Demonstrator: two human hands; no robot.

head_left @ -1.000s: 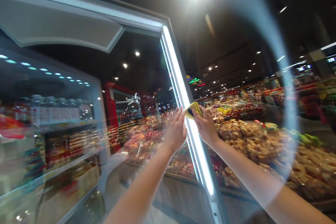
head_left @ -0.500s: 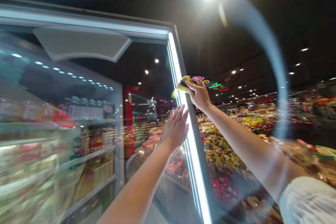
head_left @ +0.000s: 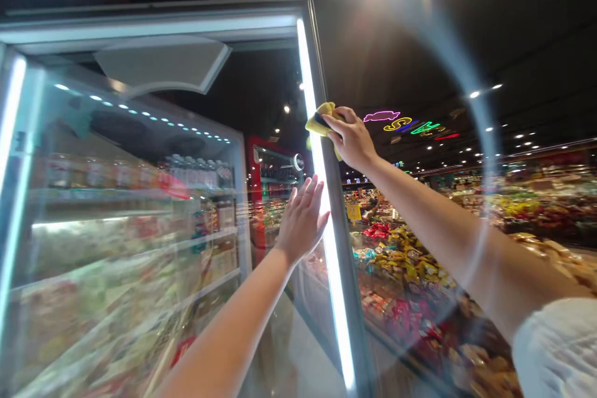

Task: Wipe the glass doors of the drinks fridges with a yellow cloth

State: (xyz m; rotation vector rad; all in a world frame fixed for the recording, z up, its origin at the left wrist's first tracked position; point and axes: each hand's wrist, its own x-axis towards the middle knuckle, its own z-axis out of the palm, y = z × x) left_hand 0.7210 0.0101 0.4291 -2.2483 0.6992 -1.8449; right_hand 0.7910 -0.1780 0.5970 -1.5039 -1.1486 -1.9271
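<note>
A yellow cloth [head_left: 321, 121] with a dark patch is pinched in my right hand [head_left: 353, 140], against the edge of a framed glass door. It lies across the bright light strip [head_left: 333, 261] that runs down the door's side. Lower and to the left, my left hand [head_left: 302, 221] is spread flat on or close to the door glass [head_left: 265, 99], fingers pointing up beside the strip. Nothing shows in that hand. The dark outer door frame [head_left: 344, 242] passes under my right wrist.
Left of my arms, shelves with bottles [head_left: 200, 171] and packed goods show through the glass. On the right, bins of wrapped goods [head_left: 415, 255] stretch back. Coloured neon signs [head_left: 398, 124] glow beyond my right hand. A pale curved panel [head_left: 163, 65] appears near the door's top.
The view has shifted, so more of the cabinet's left side and the neon signs show. My right hand still holds the cloth at the frame, and my left hand stays flat by the strip.
</note>
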